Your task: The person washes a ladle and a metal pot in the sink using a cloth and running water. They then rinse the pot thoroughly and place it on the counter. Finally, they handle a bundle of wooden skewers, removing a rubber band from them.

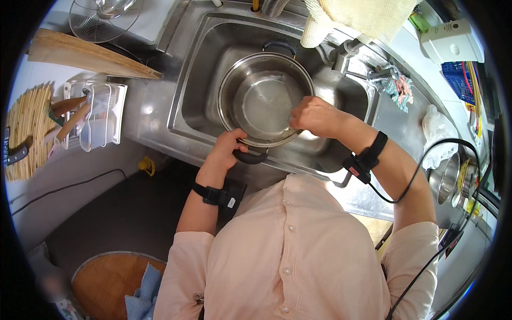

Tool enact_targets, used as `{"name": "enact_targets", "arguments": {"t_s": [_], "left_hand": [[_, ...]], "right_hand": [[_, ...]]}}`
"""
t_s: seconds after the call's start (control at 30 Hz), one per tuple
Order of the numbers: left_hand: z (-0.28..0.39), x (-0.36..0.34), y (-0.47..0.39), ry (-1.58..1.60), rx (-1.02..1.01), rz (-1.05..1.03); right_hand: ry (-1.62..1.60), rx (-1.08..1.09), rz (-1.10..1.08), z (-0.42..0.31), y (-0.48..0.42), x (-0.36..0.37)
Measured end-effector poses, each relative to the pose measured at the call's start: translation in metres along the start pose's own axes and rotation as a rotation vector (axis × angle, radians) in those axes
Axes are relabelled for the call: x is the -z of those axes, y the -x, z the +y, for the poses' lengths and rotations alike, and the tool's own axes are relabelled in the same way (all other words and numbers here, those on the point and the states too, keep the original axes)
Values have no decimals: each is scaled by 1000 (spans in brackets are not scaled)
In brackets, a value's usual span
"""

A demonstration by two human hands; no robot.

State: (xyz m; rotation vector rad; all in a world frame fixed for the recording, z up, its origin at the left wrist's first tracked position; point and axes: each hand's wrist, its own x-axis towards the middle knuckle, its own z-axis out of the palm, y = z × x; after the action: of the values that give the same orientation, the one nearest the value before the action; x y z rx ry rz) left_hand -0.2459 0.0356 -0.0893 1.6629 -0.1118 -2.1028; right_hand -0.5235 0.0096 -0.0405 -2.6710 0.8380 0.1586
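A wide stainless steel pot (256, 96) with two black handles rests over the left part of a steel sink (196, 80). At its near rim my left hand (229, 150) grips the near black handle, thumb towards the rim. My right hand (314, 118) is closed at the right side of the rim, its fingertips inside the wall; a small pale edge of something shows below them, too little to name. The bottom of the pot looks wet and shiny. Black straps with small devices sit on both forearms.
Behind the pot stand a steel faucet (342, 54) and a draped pale mesh cloth (360, 18). To the left are a wooden board (92, 56), a white utensil rack (118, 114) and a wire strainer (102, 24). Steel bowls (446, 180) and a plastic bag (438, 134) lie right.
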Motion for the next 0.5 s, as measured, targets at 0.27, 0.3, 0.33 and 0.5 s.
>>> {"name": "enact_targets", "arguments": {"t_s": [0.27, 0.3, 0.33, 0.5], "left_hand": [[11, -34, 49, -1227, -1295, -56], [12, -37, 52, -1322, -1298, -78], [11, -40, 54, -1414, -1300, -105], [15, -48, 49, -1313, -1162, 35]], "right_hand": [[-221, 45, -82, 9, -18, 58], [-240, 35, -86, 11, -20, 66], [-259, 26, -90, 12, -21, 78], [-400, -52, 188, 33, -31, 85]]}}
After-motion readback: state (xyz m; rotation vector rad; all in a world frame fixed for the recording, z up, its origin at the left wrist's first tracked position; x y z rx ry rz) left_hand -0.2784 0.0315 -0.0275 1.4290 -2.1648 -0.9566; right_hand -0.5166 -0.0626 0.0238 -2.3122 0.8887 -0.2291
